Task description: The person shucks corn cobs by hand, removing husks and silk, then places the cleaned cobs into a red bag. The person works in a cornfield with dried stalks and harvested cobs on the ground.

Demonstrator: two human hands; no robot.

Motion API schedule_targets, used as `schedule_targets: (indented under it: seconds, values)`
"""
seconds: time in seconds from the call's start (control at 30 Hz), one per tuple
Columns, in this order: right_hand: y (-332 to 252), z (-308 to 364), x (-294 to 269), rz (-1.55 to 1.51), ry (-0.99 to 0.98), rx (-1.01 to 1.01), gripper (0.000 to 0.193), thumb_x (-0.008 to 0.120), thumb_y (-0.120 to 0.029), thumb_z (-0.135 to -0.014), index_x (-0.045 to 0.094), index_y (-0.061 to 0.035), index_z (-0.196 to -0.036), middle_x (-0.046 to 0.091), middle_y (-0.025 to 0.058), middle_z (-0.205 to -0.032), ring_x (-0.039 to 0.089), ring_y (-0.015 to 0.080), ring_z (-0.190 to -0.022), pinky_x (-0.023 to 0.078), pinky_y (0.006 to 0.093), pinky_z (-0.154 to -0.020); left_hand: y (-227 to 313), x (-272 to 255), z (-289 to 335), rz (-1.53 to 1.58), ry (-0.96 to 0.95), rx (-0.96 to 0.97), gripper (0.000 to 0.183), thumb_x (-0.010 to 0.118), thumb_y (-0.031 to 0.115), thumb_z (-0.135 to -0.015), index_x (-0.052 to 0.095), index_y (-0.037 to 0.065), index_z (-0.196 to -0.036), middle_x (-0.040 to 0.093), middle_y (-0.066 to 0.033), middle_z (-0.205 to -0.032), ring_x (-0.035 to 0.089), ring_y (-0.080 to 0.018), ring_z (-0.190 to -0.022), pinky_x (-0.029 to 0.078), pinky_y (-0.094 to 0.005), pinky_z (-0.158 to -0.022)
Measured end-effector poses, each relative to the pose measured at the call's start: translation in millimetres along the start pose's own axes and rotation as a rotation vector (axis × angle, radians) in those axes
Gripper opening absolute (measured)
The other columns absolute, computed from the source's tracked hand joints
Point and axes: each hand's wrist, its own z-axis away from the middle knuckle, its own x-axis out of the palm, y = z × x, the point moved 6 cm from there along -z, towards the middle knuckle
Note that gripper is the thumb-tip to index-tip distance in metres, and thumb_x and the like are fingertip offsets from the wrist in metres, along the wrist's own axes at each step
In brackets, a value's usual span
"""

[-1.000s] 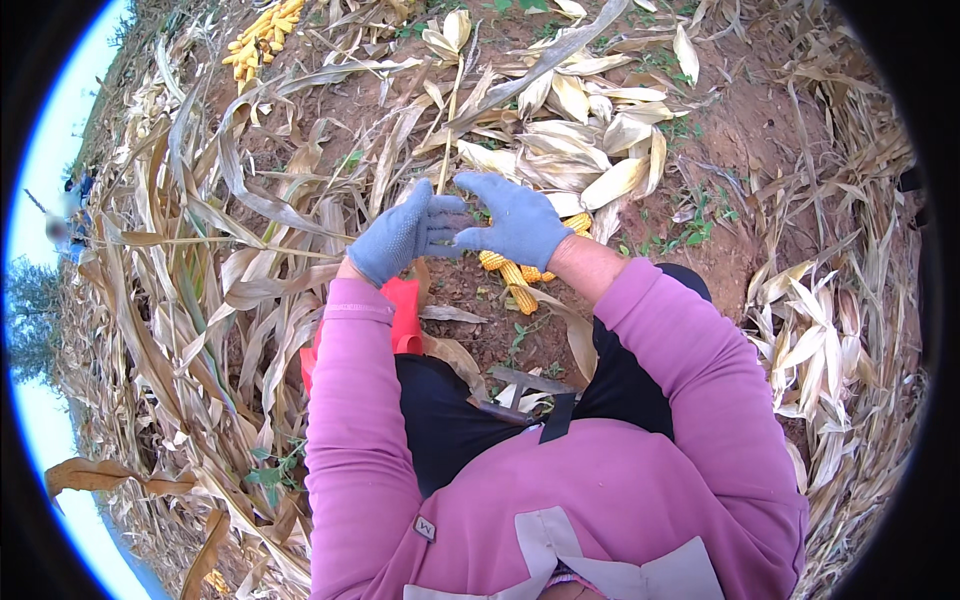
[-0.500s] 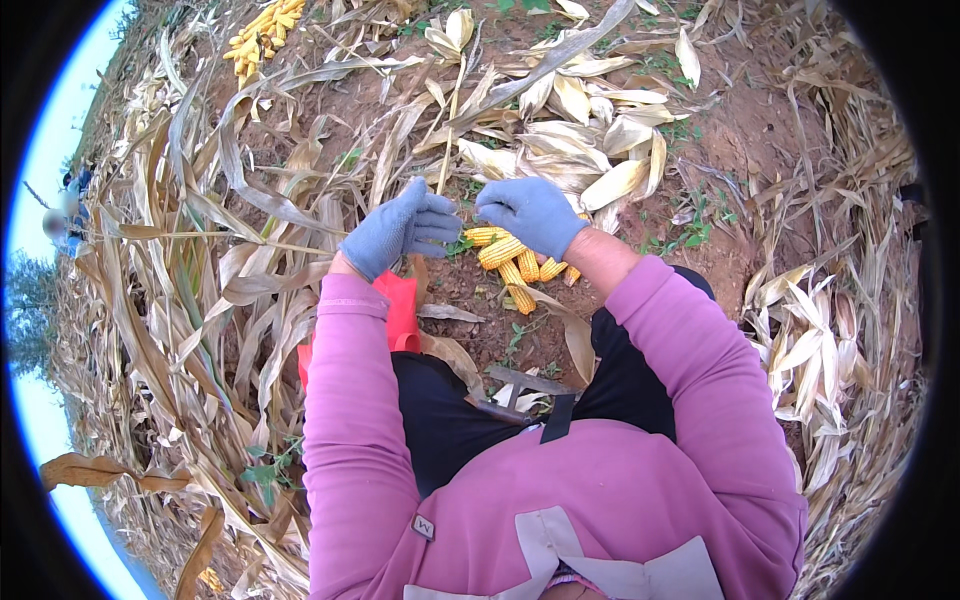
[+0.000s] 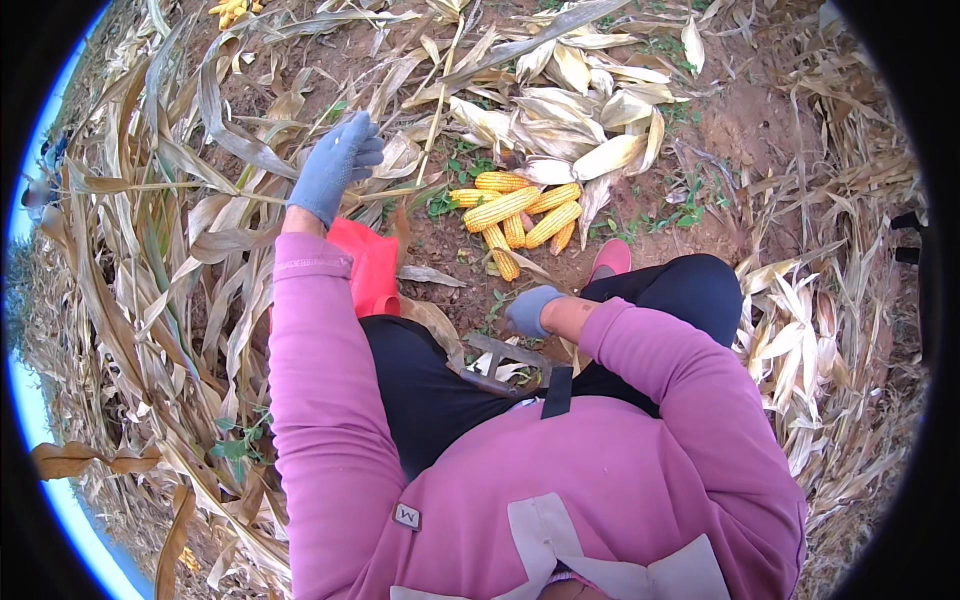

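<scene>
My left hand, in a grey-blue glove, is raised over dry corn stalks and leaves on the left. Its fingers are loosely bent, and nothing shows in them. Closer to my body, my right hand, gloved alike, is curled closed above the ground between my legs; anything inside it is hidden. Beyond it lies a small pile of husked yellow corn cobs, touched by neither hand. Pale corn husks are heaped just behind the cobs.
A red bag stands by my left knee. Below my right hand is a metal frame piece. Dry stalks crowd the left side, with more husks at right. Another cob pile sits far left; a distant person is at the left edge.
My hands have moved apart. The left went outward to the left and farther away; the right drew back toward my body, uncovering the cobs. The view has shifted slightly.
</scene>
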Motion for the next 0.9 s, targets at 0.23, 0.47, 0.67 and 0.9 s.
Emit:
schedule_targets:
  seconds: [0.23, 0.47, 0.67, 0.9]
  values:
    - [-55.0, -2.4, 97.0, -0.564, -0.537, -0.074, 0.052, 0.044, -0.048, -0.088, 0.06, -0.007, -0.115, 0.06, 0.0138, -0.116, 0.059, 0.0305, -0.104, 0.046, 0.0413, -0.087, 12.8, 16.5, 18.0, -0.057, -0.09, 0.046, 0.05, 0.047, 0.046, -0.092, 0.057, 0.003, -0.116, 0.063, -0.0093, -0.106, 0.061, -0.0168, -0.095, 0.046, -0.0299, -0.085]
    - [-61.6, 27.1, 60.2, -0.991, -0.838, -0.089, 0.058, 0.046, -0.057, -0.086, 0.059, -0.0084, -0.116, 0.059, 0.0103, -0.116, 0.062, 0.0262, -0.098, 0.05, 0.0388, -0.081, 3.2, 14.0, 7.8, -0.171, -0.124, 0.064, 0.042, 0.05, 0.039, -0.092, 0.058, 0.005, -0.115, 0.063, -0.0068, -0.103, 0.06, -0.0148, -0.09, 0.045, -0.0289, -0.079]
    - [42.0, 65.3, -77.3, -0.846, -0.302, 0.079, 0.057, 0.056, -0.055, -0.082, 0.058, -0.0076, -0.115, 0.061, 0.0078, -0.106, 0.064, 0.0199, -0.083, 0.055, 0.0327, -0.071, -3.1, 17.2, 2.3, -0.28, -0.196, 0.085, 0.039, 0.054, 0.037, -0.091, 0.058, 0.007, -0.116, 0.062, -0.0049, -0.103, 0.057, -0.0133, -0.093, 0.044, -0.0285, -0.079]
    - [306.4, 108.5, -128.9, -0.018, 0.208, 0.801, 0.041, 0.064, -0.032, -0.076, 0.066, -0.0059, -0.108, 0.062, 0.0162, -0.113, 0.06, 0.0307, -0.106, 0.048, 0.0383, -0.089, 1.5, 32.8, -1.7, -0.326, -0.168, 0.139, 0.036, 0.057, 0.03, -0.09, 0.06, -0.001, -0.109, 0.062, -0.0056, -0.095, 0.055, -0.0129, -0.088, 0.043, -0.0271, -0.083]
